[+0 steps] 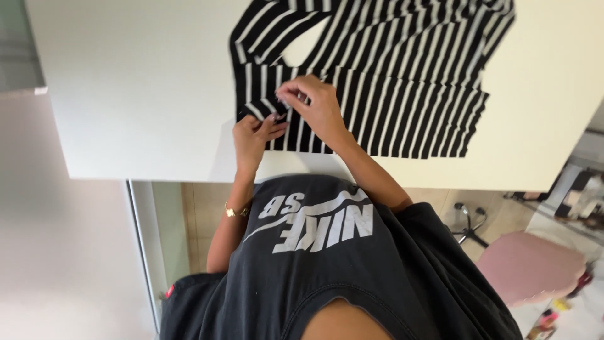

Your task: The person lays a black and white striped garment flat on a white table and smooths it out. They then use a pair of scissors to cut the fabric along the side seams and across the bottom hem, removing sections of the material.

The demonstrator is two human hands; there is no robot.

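Head view: left hand & right hand both pinch the striped garment's edge at frame centre, on white table; pink chair lower right.

A white table carries a black-and-white striped garment, spread flat near its front edge

Single view, head-worn camera. Looks steeply down over the wearer's chest; the frame reads inverted, with the torso at the bottom and the counter at the top. Close range: the hands sit near frame centre, the counter fills the upper half, and floor shows beneath its near edge.
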